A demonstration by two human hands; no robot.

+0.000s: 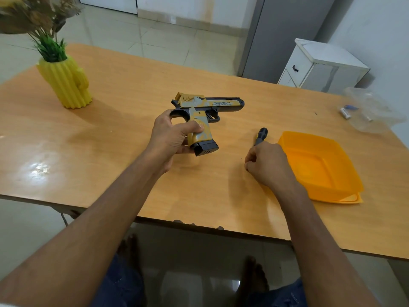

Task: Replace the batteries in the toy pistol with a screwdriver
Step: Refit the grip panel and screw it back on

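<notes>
A yellow, grey and black toy pistol (205,107) is held over the middle of the wooden table (110,129), barrel pointing right. My left hand (170,138) grips its handle, thumb across the side, with the black magazine base sticking out below. My right hand (267,165) holds a screwdriver (261,135) by its lower handle; the black handle end sticks up past my knuckles and the shaft is hidden under the hand. Loose batteries (346,113) lie in a clear plastic bag (371,114) at the far right.
An orange plastic container (321,167) sits on its lid just right of my right hand. A yellow cactus-shaped vase (66,83) with plants stands at the table's far left. A white cabinet (321,63) is beyond the table. The near table edge crosses below my forearms.
</notes>
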